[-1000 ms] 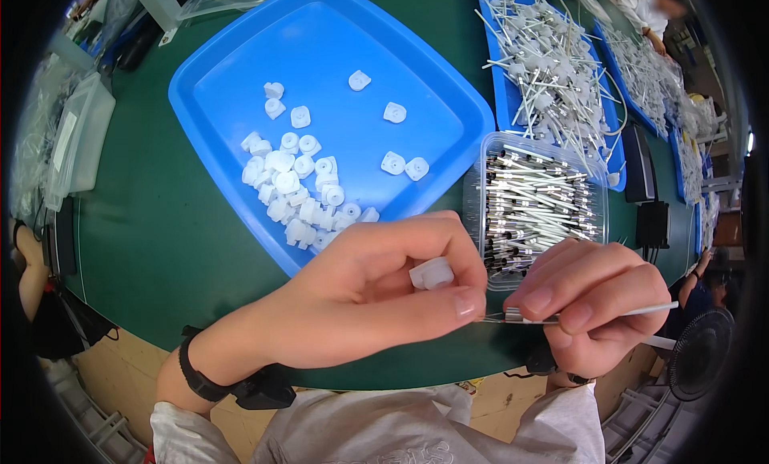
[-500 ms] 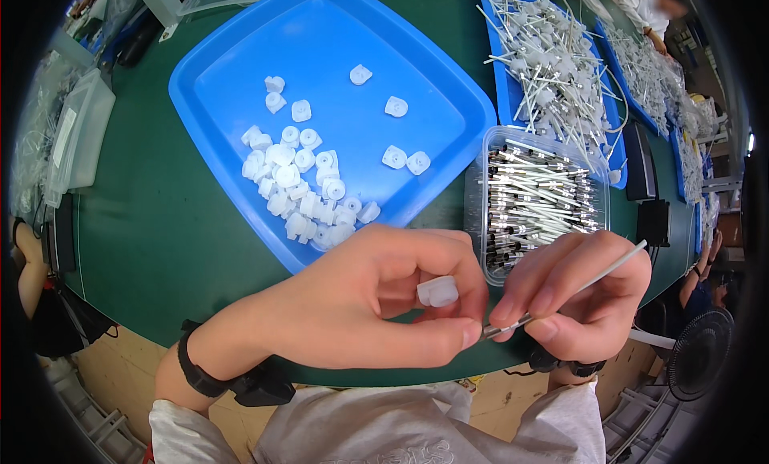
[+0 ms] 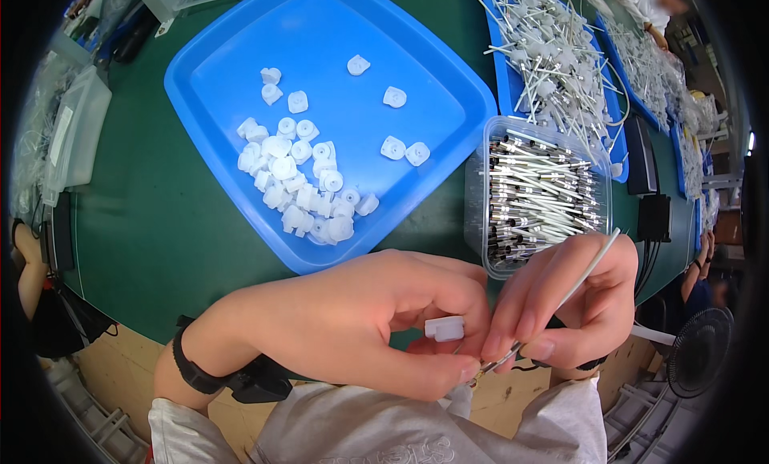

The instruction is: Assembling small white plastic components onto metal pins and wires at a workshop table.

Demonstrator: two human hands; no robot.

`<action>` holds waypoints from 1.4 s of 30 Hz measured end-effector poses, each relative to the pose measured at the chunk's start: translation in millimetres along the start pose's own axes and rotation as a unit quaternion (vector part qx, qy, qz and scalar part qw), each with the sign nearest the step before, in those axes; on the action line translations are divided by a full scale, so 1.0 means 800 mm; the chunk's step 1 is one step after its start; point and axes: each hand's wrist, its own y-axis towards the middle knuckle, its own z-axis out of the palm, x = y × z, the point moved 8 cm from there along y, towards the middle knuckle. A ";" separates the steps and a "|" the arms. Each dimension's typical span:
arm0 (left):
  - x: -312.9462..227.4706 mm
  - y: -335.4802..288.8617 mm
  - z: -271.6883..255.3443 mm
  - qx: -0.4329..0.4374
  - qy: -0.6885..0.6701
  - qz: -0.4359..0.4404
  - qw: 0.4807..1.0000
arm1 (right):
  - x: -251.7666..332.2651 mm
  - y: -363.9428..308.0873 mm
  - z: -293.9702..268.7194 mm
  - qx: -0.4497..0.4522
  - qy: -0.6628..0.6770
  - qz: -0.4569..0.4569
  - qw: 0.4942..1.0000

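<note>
Dark green worktop (image 3: 144, 248) stretches out before us, with a person in a white top (image 3: 637, 3) at its far right. On it lies our large blue plastic tray (image 3: 320, 31) with rounded corners, holding a cluster of small white plastic caps (image 3: 300, 171) toward its near side and a few more scattered farther off. Just right of the tray we have a clear plastic rectangular box (image 3: 474, 215) filled with slim white rods with shiny metal and dark ends (image 3: 549, 195). Beyond the box, a second blue tray (image 3: 505, 87) carries a tangled heap of white stems and caps (image 3: 549, 55).

Near the worktop's close edge, we bring both hands together. Our left hand (image 3: 376, 324) keeps a narrow grip: its curled fingers hold one loose white plastic cap (image 3: 444, 328), while thumb and forefinger close in at the low end of a thin pale rod with a metallic tip (image 3: 590, 265). We cannot tell exactly what those fingertips pinch. Our right hand (image 3: 565, 304) has its grip pinched shut on that rod, which slants up to the right past the fingers. Our fingertips meet or nearly meet around the metallic end.
</note>
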 end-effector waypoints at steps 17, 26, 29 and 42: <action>-0.025 0.001 -0.014 -0.086 0.003 0.077 0.993 | 0.035 -0.007 0.001 -0.055 -0.185 -0.218 0.957; -0.030 -0.002 -0.020 -0.120 0.003 0.111 0.987 | 0.054 -0.015 0.028 0.071 -0.351 -0.223 0.907; -0.029 -0.001 -0.022 -0.115 -0.020 0.113 0.987 | 0.056 -0.016 0.034 0.098 -0.388 -0.211 0.892; -0.034 -0.003 -0.018 -0.096 -0.044 0.163 0.981 | 0.056 -0.016 0.037 0.085 -0.382 -0.201 0.898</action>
